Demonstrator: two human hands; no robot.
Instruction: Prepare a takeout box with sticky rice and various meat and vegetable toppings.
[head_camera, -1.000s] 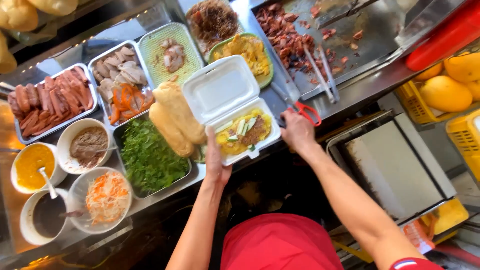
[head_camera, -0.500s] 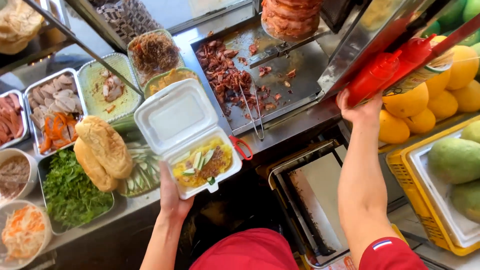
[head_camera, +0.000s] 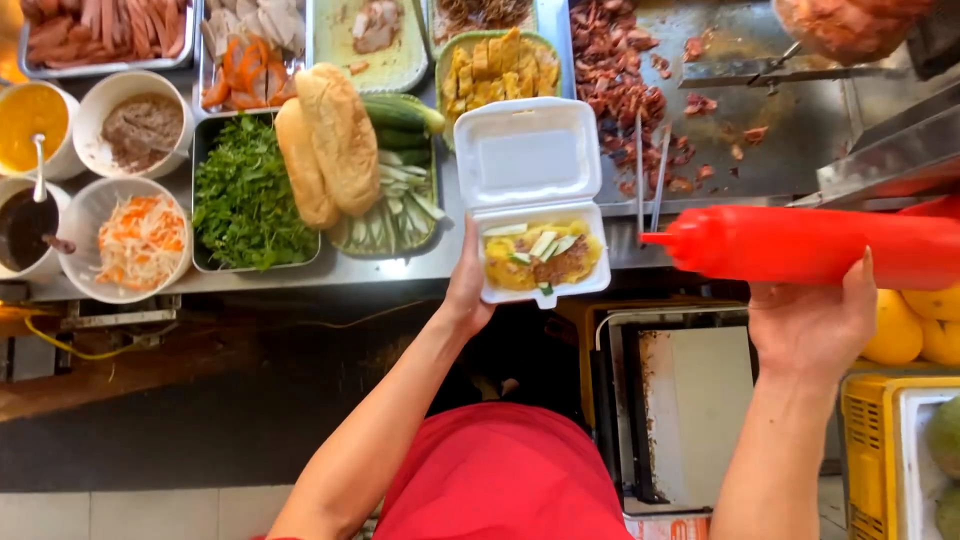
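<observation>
My left hand (head_camera: 468, 290) holds the left edge of an open white foam box (head_camera: 530, 170) at the counter's front edge. The lower half of the box holds yellow food (head_camera: 540, 260) topped with cucumber strips and brown meat. My right hand (head_camera: 815, 320) grips a red squeeze bottle (head_camera: 820, 245) held sideways, its nozzle pointing left toward the box and ending just right of it. My red shirt (head_camera: 500, 475) fills the bottom of the view.
Two bread loaves (head_camera: 330, 140) lie over trays of green herbs (head_camera: 245, 195) and cucumber. Bowls of sauces and shredded carrot (head_camera: 135, 240) stand at the left. Tongs (head_camera: 650, 170) rest on a griddle with chopped meat (head_camera: 625, 70). Yellow crate with fruit (head_camera: 900, 330) at right.
My right hand took the red bottle from up high and brought it down sideways beside the box. The view shifted so the counter sits higher. My left hand keeps the box.
</observation>
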